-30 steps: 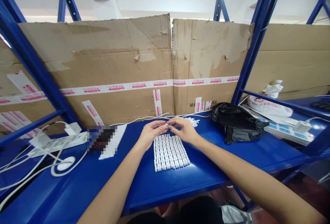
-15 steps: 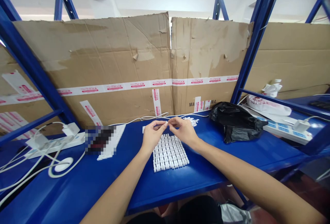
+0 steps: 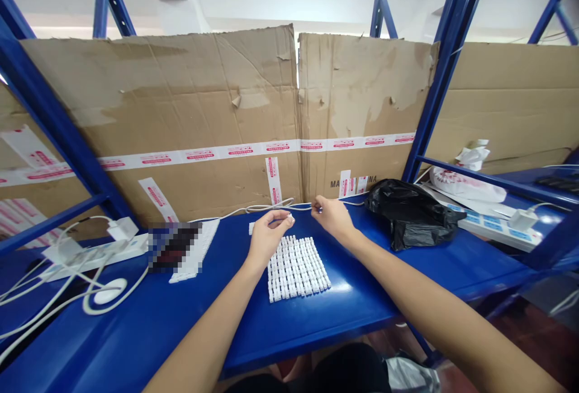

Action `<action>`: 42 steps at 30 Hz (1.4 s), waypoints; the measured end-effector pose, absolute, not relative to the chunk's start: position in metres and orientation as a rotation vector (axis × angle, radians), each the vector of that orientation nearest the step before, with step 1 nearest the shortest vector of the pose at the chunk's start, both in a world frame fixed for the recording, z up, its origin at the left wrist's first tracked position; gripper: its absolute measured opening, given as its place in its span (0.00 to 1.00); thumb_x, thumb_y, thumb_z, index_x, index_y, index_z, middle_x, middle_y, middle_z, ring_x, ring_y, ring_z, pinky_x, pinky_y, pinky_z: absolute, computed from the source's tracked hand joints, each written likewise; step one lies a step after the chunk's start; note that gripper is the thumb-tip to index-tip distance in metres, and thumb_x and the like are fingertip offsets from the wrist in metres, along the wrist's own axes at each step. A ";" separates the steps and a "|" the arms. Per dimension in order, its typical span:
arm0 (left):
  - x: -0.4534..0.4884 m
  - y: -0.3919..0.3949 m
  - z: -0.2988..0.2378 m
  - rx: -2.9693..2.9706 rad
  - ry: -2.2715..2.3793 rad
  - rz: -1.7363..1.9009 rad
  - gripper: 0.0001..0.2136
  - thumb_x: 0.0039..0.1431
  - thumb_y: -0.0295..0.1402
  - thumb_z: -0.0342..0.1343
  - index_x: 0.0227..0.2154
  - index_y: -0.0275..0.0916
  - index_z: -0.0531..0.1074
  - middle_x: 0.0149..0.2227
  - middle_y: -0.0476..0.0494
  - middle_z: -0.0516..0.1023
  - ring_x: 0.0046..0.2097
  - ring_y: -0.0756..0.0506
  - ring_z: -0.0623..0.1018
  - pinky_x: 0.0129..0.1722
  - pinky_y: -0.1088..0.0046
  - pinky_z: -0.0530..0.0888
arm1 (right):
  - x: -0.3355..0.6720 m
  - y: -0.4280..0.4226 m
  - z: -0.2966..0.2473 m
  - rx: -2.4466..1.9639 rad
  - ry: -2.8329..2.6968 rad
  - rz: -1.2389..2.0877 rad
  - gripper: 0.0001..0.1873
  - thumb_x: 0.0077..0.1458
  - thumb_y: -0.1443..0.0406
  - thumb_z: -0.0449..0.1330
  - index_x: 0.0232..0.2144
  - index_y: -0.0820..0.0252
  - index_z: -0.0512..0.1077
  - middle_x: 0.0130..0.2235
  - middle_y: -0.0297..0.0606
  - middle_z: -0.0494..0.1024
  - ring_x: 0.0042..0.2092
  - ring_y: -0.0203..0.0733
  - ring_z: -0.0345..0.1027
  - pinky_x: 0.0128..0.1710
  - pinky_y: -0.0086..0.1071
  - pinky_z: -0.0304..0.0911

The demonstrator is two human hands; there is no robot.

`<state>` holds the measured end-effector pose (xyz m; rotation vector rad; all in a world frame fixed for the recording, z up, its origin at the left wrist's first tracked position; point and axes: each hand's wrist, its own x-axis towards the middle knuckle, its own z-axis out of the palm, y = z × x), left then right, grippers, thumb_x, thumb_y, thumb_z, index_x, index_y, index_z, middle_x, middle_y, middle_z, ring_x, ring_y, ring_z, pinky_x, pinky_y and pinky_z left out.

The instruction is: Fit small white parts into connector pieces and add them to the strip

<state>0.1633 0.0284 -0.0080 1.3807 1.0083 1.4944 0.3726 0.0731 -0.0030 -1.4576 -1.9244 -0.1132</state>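
Note:
My left hand pinches a small white plastic piece between thumb and fingertips, above the far edge of a block of white pieces. That block lies on the blue tabletop in close, even rows. To the right, apart from the left, my right hand is closed with its fingertips together; whether anything is in them is too small to make out. It hovers where a loose heap of tiny white parts lay, which it now hides. A short white strip lies just behind my left hand.
A black plastic bag sits to the right. At left are a white sheet under a blurred-out dark object, a power strip and looped white cables. Cardboard panels stand along the back between blue posts.
My right hand has parted from my left and moved right and slightly back, over the loose white parts. My left hand stays nearly in place, still pinching the white piece.

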 end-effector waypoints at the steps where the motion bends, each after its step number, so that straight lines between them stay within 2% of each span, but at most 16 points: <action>1: 0.162 0.029 -0.008 1.331 0.941 1.498 0.14 0.50 0.37 0.72 0.38 0.37 0.81 0.37 0.41 0.86 0.42 0.42 0.85 0.52 0.60 0.79 | 0.382 0.078 -0.004 -1.544 -1.936 -0.172 0.04 0.58 0.69 0.62 0.35 0.57 0.77 0.36 0.41 0.83 0.37 0.44 0.77 0.36 0.31 0.64; 4: 0.159 0.031 -0.008 1.180 0.801 1.486 0.15 0.49 0.34 0.73 0.39 0.35 0.81 0.39 0.40 0.86 0.44 0.42 0.85 0.56 0.58 0.77 | 0.403 0.085 -0.008 -1.618 -1.990 -0.263 0.05 0.60 0.69 0.61 0.34 0.58 0.78 0.35 0.44 0.82 0.44 0.49 0.75 0.39 0.32 0.64; 6: 0.157 0.032 -0.007 1.091 0.757 1.468 0.15 0.48 0.32 0.74 0.39 0.34 0.82 0.39 0.39 0.86 0.45 0.41 0.85 0.58 0.57 0.76 | 0.404 0.084 -0.009 -1.500 -2.031 -0.234 0.06 0.62 0.68 0.60 0.35 0.58 0.78 0.36 0.45 0.82 0.47 0.50 0.73 0.43 0.35 0.66; 9: 0.156 0.033 -0.007 1.016 0.725 1.436 0.14 0.49 0.31 0.73 0.38 0.34 0.82 0.40 0.38 0.86 0.45 0.41 0.85 0.60 0.57 0.75 | 0.390 0.074 -0.007 -1.130 -2.029 -0.046 0.09 0.65 0.63 0.61 0.45 0.58 0.78 0.43 0.44 0.83 0.49 0.48 0.73 0.47 0.37 0.69; 11: 0.155 0.034 -0.008 1.004 0.716 1.406 0.13 0.50 0.31 0.73 0.38 0.34 0.82 0.40 0.38 0.86 0.45 0.41 0.85 0.60 0.56 0.75 | 0.376 0.065 -0.004 -0.887 -2.004 0.115 0.15 0.66 0.60 0.61 0.53 0.56 0.75 0.50 0.43 0.81 0.46 0.44 0.75 0.47 0.37 0.71; 13: 0.154 0.034 -0.009 1.006 0.708 1.374 0.12 0.51 0.31 0.73 0.38 0.35 0.82 0.40 0.38 0.86 0.46 0.41 0.85 0.60 0.56 0.75 | 0.364 0.056 -0.002 -0.736 -1.996 0.234 0.18 0.66 0.60 0.62 0.57 0.53 0.73 0.53 0.41 0.80 0.43 0.41 0.76 0.47 0.37 0.73; 20: 0.156 0.031 -0.008 1.026 0.690 1.331 0.12 0.52 0.31 0.72 0.40 0.36 0.82 0.43 0.40 0.86 0.46 0.43 0.84 0.60 0.58 0.75 | 0.354 0.046 -0.003 -0.606 -1.994 0.288 0.14 0.64 0.65 0.62 0.52 0.51 0.76 0.48 0.38 0.82 0.41 0.39 0.77 0.47 0.37 0.73; 25: 0.157 0.030 -0.006 1.081 0.719 1.331 0.13 0.49 0.32 0.74 0.38 0.36 0.82 0.40 0.41 0.86 0.46 0.43 0.84 0.60 0.58 0.75 | 0.352 0.048 -0.007 -0.632 -1.932 0.328 0.14 0.64 0.65 0.62 0.51 0.52 0.76 0.48 0.37 0.83 0.43 0.40 0.79 0.48 0.37 0.75; 32: 0.160 0.029 -0.010 1.356 0.859 1.357 0.16 0.50 0.38 0.73 0.40 0.37 0.82 0.42 0.38 0.86 0.46 0.40 0.84 0.56 0.56 0.76 | 0.346 0.047 -0.008 -0.704 -1.855 0.295 0.11 0.62 0.65 0.63 0.47 0.54 0.77 0.43 0.37 0.84 0.40 0.40 0.80 0.44 0.37 0.76; 37: 0.163 0.028 -0.009 1.464 0.860 1.462 0.14 0.52 0.39 0.72 0.39 0.38 0.81 0.45 0.39 0.85 0.47 0.39 0.84 0.56 0.55 0.77 | 0.345 0.048 -0.009 -0.716 -1.804 0.405 0.11 0.61 0.63 0.63 0.46 0.56 0.76 0.42 0.38 0.85 0.40 0.40 0.80 0.44 0.37 0.77; 42: 0.161 0.029 -0.007 1.481 0.855 1.459 0.12 0.51 0.37 0.72 0.36 0.39 0.81 0.44 0.40 0.85 0.47 0.38 0.85 0.56 0.56 0.77 | 0.346 0.048 -0.007 -0.743 -1.786 0.530 0.11 0.58 0.63 0.65 0.44 0.58 0.77 0.39 0.38 0.85 0.39 0.40 0.80 0.45 0.38 0.77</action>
